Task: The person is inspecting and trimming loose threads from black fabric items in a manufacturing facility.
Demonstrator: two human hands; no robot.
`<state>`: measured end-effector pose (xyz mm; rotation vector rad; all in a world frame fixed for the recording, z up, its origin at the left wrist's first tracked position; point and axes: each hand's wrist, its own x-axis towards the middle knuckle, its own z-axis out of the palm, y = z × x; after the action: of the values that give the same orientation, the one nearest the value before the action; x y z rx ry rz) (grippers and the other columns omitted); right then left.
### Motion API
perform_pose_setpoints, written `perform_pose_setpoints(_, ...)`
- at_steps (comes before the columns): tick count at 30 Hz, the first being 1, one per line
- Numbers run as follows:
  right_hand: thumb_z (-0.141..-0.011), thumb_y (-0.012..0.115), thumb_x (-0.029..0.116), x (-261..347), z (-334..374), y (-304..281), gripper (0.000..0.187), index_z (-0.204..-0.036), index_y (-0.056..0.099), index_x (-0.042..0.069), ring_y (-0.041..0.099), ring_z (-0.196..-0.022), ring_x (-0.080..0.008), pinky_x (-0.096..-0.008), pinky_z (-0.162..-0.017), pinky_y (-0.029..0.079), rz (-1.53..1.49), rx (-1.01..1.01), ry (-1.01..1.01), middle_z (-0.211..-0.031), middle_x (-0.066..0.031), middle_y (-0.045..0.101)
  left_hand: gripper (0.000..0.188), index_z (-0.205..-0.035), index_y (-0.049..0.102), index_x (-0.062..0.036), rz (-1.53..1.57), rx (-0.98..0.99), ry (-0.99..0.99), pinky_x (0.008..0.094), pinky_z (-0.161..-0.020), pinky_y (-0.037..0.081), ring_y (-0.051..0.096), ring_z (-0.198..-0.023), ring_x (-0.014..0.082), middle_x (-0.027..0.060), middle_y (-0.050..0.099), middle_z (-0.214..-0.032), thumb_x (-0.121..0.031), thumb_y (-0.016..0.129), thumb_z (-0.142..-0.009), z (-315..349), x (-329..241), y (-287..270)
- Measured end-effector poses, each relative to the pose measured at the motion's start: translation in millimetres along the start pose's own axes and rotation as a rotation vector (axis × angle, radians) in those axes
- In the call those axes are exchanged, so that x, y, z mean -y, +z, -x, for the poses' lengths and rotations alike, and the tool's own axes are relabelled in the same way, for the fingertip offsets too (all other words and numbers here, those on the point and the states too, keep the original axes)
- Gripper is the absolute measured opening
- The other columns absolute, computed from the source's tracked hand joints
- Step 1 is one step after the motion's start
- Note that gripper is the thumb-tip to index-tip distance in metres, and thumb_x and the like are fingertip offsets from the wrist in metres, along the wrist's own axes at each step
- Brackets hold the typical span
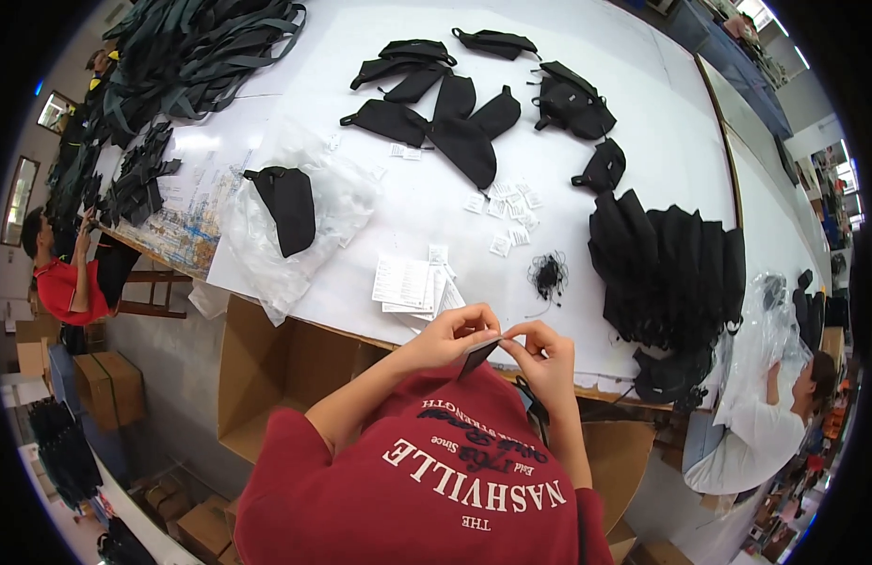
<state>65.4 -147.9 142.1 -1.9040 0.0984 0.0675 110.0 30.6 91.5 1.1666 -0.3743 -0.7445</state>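
Both my hands meet over the table's near edge, in front of my red shirt. My left hand (455, 334) is closed in a pinch on a small dark card (478, 357), perhaps a hang tag, which slants downward below the fingers. The fingers of my right hand (543, 360) are pinched together at the card's upper corner; any cord there is too small to make out. Just beyond my left hand lies a loose stack of white printed cards (403, 284). A tangle of thin black cords (547, 274) sits beyond my right hand.
Several black pouches (462, 151) lie across the white table (304, 75). One pouch (287, 209) rests on clear plastic (337, 202). Small white labels (519, 235) are scattered mid-table. A black pile (667, 268) stands right; dark straps (191, 56) far left. Co-workers sit left (69, 282) and right (761, 438).
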Motion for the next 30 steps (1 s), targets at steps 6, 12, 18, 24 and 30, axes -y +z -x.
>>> perform_pose_setpoints(6, -0.094, 0.050, 0.013, -21.6, -25.6, -1.6, 0.009, -0.095, 0.046, 0.005, 0.026, -0.047, -0.0007, -0.0199, -0.043, 0.019, -0.595, 0.304, 0.177, -0.057, 0.0079, 0.038, 0.010, -0.088, 0.054, -0.0028, -0.127, -0.011, 0.083, 0.0213, -0.068, 0.040, 0.048, -0.074, 0.0057, -0.0008, 0.050, -0.082, -0.012, 0.055, -0.091, -21.7, -13.5, -5.0)
perform_pose_setpoints(12, -0.091, 0.053, 0.009, -21.6, -63.2, -18.1, 0.008, -0.092, 0.045, 0.007, 0.042, -0.049, -0.0055, -0.0201, -0.045, 0.031, -0.705, 0.264, 0.366, -0.057, 0.0016, 0.047, 0.008, -0.087, 0.053, -0.0020, -0.417, 0.078, 0.154, 0.0247, -0.058, 0.039, 0.049, -0.065, 0.0097, 0.0037, 0.050, -0.076, -0.009, 0.056, -0.088, -77.6, -37.1, -26.2)
perform_pose_setpoints(18, -0.092, 0.052, 0.012, -49.6, -87.9, -26.5, 0.011, -0.094, 0.051, 0.001, 0.046, -0.049, -0.0080, -0.0215, -0.047, 0.037, -0.699, 0.297, 0.410, -0.057, -0.0012, 0.048, 0.007, -0.086, 0.052, -0.0031, -0.540, 0.112, 0.198, 0.0231, -0.055, 0.040, 0.047, -0.059, 0.0088, 0.0022, 0.051, -0.074, -0.007, 0.058, -0.084, -150.9, -44.5, -63.5)
perform_pose_setpoints(24, -0.091, 0.053, 0.011, -53.3, -107.7, -25.8, 0.010, -0.091, 0.053, 0.001, 0.044, -0.049, -0.0074, -0.0208, -0.045, 0.036, -0.814, 0.199, 0.480, -0.058, -0.0006, 0.048, 0.080, -0.132, 0.043, -0.0288, -1.596, -0.564, 0.105, 0.0699, -0.098, 0.016, 0.016, -0.131, 0.0487, 0.0189, 0.012, -0.149, -0.051, 0.075, -0.062, -283.7, -8.4, -206.5)
perform_pose_setpoints(30, -0.090, 0.054, 0.011, -68.9, -94.1, -14.7, 0.009, -0.090, 0.054, 0.002, 0.044, -0.049, -0.0076, -0.0209, -0.046, 0.036, -0.820, 0.161, 0.545, -0.057, 0.0004, 0.047, 0.046, -0.110, 0.061, -0.0226, -1.620, -0.670, 0.018, 0.0567, -0.090, 0.030, 0.040, -0.112, 0.0329, 0.0115, 0.044, -0.125, -0.042, 0.072, -0.069, -312.3, 35.5, -251.4)
